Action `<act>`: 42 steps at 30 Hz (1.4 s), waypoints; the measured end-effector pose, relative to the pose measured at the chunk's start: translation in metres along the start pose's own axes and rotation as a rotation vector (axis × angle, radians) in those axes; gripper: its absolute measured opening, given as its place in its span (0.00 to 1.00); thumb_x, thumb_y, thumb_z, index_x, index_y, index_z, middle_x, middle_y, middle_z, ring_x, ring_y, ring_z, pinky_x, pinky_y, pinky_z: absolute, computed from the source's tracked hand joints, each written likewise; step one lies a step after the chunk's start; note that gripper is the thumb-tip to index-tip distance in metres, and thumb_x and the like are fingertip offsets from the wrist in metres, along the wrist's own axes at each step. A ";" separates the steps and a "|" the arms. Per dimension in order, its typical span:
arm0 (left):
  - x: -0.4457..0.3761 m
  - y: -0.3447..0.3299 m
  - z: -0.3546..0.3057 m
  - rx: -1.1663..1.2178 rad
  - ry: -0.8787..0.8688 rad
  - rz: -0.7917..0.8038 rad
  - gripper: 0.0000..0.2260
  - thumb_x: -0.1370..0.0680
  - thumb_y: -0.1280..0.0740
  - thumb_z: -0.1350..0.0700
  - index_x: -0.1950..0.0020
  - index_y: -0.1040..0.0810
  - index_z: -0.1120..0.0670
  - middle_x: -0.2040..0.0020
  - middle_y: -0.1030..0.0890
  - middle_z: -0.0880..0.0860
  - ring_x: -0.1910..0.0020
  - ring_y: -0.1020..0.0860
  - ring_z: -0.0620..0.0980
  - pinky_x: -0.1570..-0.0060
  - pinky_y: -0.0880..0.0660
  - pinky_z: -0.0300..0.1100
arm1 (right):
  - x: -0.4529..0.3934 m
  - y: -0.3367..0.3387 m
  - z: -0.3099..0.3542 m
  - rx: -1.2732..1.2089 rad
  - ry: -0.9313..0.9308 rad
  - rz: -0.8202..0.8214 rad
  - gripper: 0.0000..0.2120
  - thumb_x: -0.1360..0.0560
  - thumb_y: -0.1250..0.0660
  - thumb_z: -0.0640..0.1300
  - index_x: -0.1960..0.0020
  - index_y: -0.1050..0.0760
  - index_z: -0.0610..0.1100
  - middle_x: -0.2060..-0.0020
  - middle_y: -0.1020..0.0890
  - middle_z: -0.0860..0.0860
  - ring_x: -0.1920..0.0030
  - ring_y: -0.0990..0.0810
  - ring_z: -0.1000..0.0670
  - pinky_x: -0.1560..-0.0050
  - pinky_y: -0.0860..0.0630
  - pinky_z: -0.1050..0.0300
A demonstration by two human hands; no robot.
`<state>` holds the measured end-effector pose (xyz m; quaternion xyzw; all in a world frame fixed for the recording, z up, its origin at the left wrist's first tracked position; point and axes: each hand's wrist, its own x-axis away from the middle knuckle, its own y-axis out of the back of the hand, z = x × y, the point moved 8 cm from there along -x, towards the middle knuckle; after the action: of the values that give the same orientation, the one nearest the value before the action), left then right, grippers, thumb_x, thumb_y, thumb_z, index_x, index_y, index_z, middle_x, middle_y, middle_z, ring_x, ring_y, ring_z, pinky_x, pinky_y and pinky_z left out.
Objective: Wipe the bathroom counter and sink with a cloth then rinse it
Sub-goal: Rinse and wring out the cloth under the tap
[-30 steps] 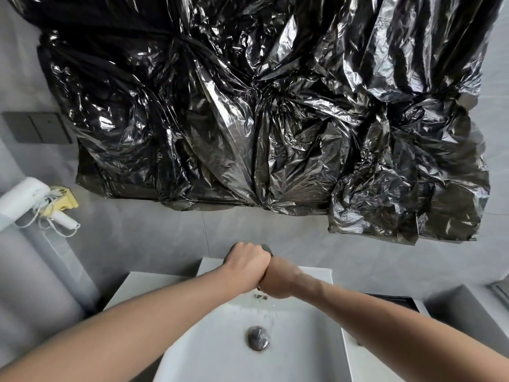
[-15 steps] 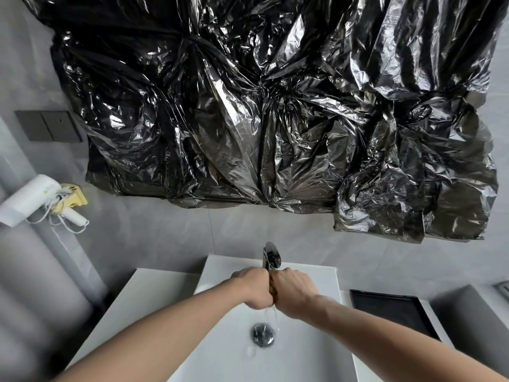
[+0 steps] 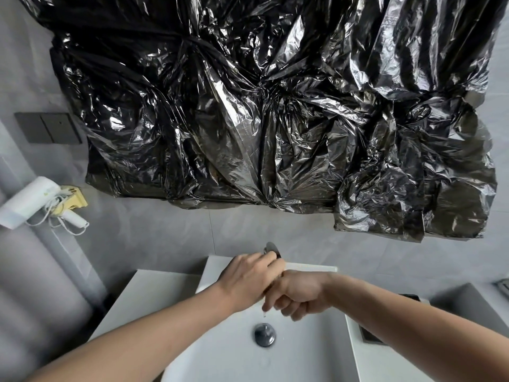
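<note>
Left hand at lower centre, fingers curled on the tap. Right hand beside it over the sink, fisted; contents can't tell.

bare forearms, no sleeves visible

The sink sits in the counter with the drain inside it, the tap behind, both hands above the basin, a tray to the right
</note>
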<state>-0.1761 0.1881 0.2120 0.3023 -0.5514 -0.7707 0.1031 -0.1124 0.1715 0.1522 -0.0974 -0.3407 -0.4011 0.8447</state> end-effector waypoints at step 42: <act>-0.004 -0.048 -0.009 0.014 0.217 0.373 0.12 0.25 0.34 0.61 0.44 0.25 0.51 0.48 0.18 0.52 0.49 0.19 0.59 0.61 0.35 0.47 | -0.030 0.017 -0.042 0.525 -0.187 -0.329 0.13 0.28 0.33 0.38 0.66 0.34 0.46 0.77 0.31 0.52 0.72 0.33 0.48 0.72 0.39 0.60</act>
<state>-0.1595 0.2010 0.1683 0.2768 -0.5889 -0.6973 0.3004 -0.0925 0.1822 0.1034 0.1438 -0.5199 -0.4197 0.7300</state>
